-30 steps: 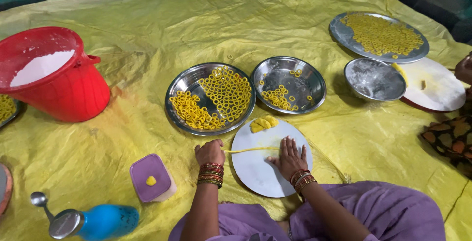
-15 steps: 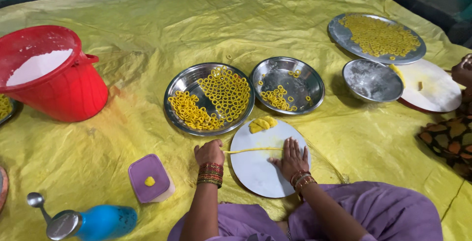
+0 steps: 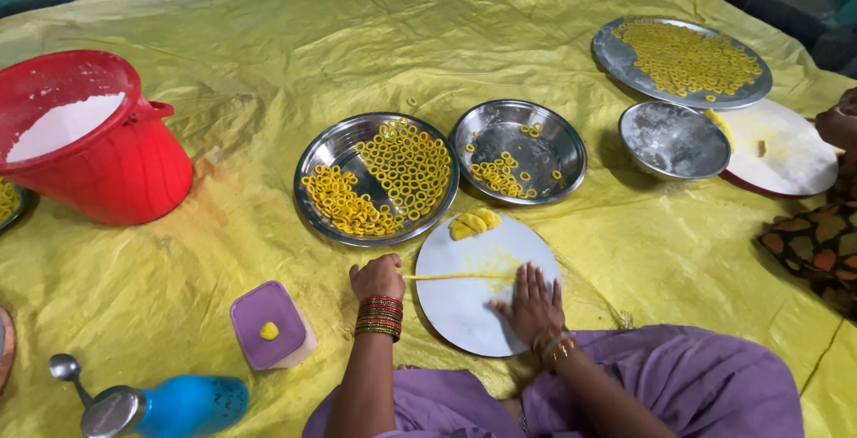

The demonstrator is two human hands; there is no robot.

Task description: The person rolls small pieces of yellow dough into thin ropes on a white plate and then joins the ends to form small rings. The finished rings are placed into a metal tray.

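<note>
Head view: I see a yellow sheet (image 3: pixel 268 72) on the floor, a white round board (image 3: pixel 473 313) near me, my right hand (image 3: pixel 533 304) spread flat on it, my left hand (image 3: pixel 378 277) pinching the thin dough strand (image 3: pixel 460 275).

Soft even daylight, sharp focus, faint shadows, wide-angle edges.

A red bucket (image 3: pixel 94 139) of white powder stands far left on the yellow sheet (image 3: pixel 268 36). Steel plates (image 3: pixel 377 179) of yellow rings sit mid-sheet, with an emptier steel bowl (image 3: pixel 674 141) to the right. Near the bottom left lie a purple-lidded box (image 3: pixel 270 324), a blue bottle (image 3: pixel 170 407) and what looks like a spoon (image 3: pixel 70 371).
</note>
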